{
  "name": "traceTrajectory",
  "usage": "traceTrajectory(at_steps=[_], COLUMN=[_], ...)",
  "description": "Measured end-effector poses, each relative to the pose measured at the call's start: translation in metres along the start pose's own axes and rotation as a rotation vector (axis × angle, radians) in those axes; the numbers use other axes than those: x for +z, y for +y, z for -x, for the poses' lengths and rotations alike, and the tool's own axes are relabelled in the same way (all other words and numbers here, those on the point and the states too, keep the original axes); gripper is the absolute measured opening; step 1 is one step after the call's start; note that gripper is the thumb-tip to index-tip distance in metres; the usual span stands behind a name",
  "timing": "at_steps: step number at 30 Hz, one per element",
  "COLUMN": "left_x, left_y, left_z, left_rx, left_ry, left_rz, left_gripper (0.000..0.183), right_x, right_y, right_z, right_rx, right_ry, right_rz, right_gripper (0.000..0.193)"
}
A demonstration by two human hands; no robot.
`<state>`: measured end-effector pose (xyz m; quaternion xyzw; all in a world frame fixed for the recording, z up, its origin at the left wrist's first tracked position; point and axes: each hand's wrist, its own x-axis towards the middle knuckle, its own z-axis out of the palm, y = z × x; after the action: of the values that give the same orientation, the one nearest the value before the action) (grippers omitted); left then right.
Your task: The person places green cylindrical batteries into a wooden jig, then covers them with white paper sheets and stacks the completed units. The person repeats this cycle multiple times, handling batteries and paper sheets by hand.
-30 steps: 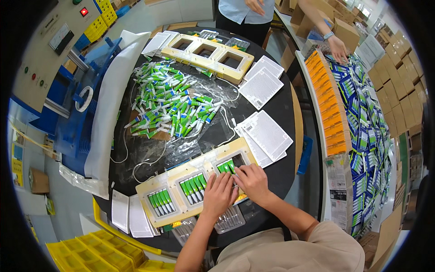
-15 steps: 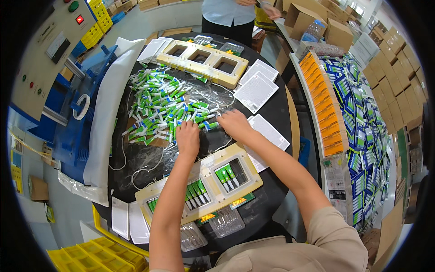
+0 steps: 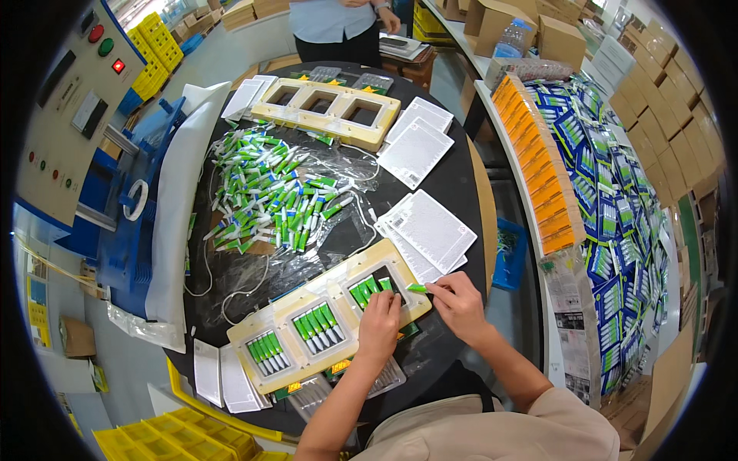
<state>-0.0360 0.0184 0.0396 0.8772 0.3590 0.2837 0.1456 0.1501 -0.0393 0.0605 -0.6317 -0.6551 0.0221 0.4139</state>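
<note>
A cream frame point(image 3: 265, 326) with three openings lies near me. Rows of small green tubes with white tips point(image 3: 317, 326) fill its left and middle openings. My left hand point(image 3: 378, 329) is over the right opening, fingers closed on a small green tube point(image 3: 385, 283) beside others in the row; the tube's lower part is hidden. Just past the frame's right end, my right hand point(image 3: 459, 305) pinches another small green tube point(image 3: 417, 288). Farther off, a heap of green, white and blue tubes point(image 3: 269, 188) is spread on plastic film over the black round table point(image 3: 453, 165).
Another cream frame point(image 3: 361, 137) with openings stands at the far side. Printed white cards point(image 3: 437, 230) lie on the right. Clear blister trays point(image 3: 384, 378) stick out under the near frame. A blue machine point(image 3: 146, 203) flanks the left; a person point(image 3: 334, 31) stands opposite.
Both hands have come back from the heap to the near frame's right end, each bringing a tube. The view has shifted slightly, and the middle and left openings are now uncovered.
</note>
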Motion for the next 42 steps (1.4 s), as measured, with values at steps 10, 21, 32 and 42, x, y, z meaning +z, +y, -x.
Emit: traceTrajectory(at_steps=[10,21,32,42], left_x=[-0.005,0.003,0.001,-0.02], left_y=[0.001,-0.006,-0.005,-0.001], left_z=[0.022,0.033,0.032,0.036], left_rx=[-0.059,-0.074,-0.081,-0.038], left_ry=[-0.102,-0.172,-0.185,-0.207], left_rz=[-0.154,-0.222,-0.169,-0.189], left_gripper=[0.053,0.067,0.071,0.072], right_x=[0.039,0.053,0.049,0.003], right_y=[0.006,0.004,0.003,0.038], right_z=[-0.012,0.007,-0.004,-0.036], right_rx=[-0.342,-0.323,-0.288,-0.252], right_ry=[-0.031,-0.103,-0.209,-0.322], right_rz=[0.242,0.145,0.158,0.301], right_gripper=[0.037,0.038,0.033,0.053])
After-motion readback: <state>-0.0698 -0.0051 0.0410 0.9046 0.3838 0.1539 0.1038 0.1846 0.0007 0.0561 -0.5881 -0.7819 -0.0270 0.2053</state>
